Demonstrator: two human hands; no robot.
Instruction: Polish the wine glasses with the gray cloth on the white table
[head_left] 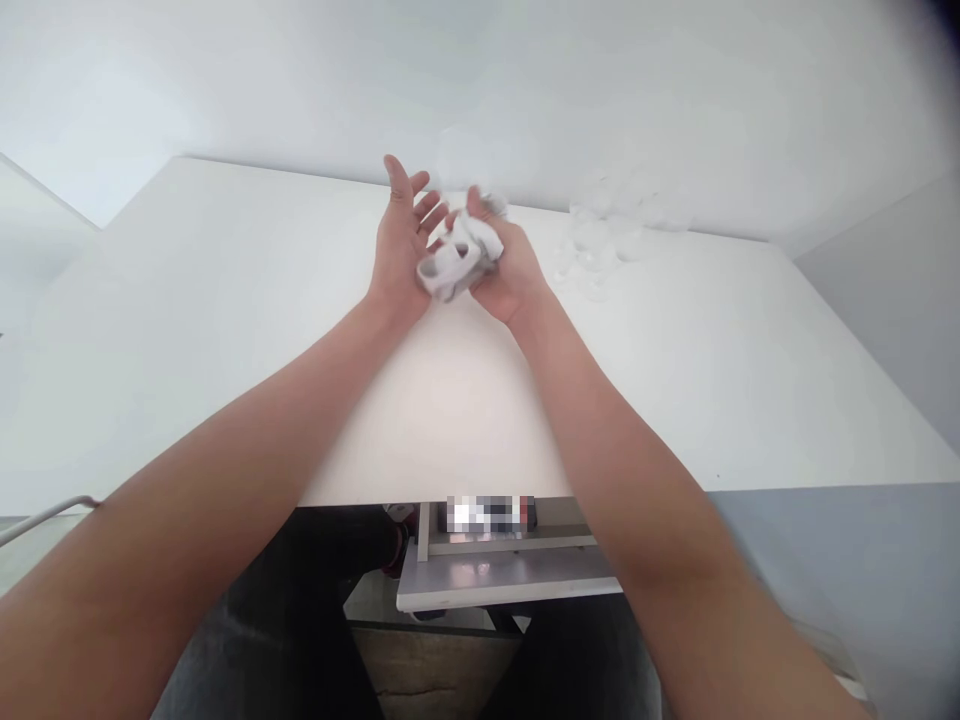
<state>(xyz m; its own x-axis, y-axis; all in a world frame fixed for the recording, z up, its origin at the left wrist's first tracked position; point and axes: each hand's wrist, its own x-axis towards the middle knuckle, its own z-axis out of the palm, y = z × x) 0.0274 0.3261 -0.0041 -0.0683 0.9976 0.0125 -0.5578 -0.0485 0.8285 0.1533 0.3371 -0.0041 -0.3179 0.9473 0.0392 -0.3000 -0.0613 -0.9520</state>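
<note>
My right hand (514, 265) is closed round a white, crumpled-looking bundle (457, 258) with loop-like folds and holes. The bundle is blurred, and I cannot make out whether it is cloth or soft plastic. My left hand (401, 235) is held beside it, thumb up and fingers spread, its palm turned toward the bundle. The lower left end of the bundle is close to the left palm; whether they touch I cannot tell. Both hands are above the far part of the white table (450, 420).
Right of my hands, a group of pale, see-through round shapes (600, 240) lies near the table's back edge against the wall. Below the front edge, a drawer (510, 570) stands pulled out with a blurred-out item inside. A pale cable (52, 515) runs at the left.
</note>
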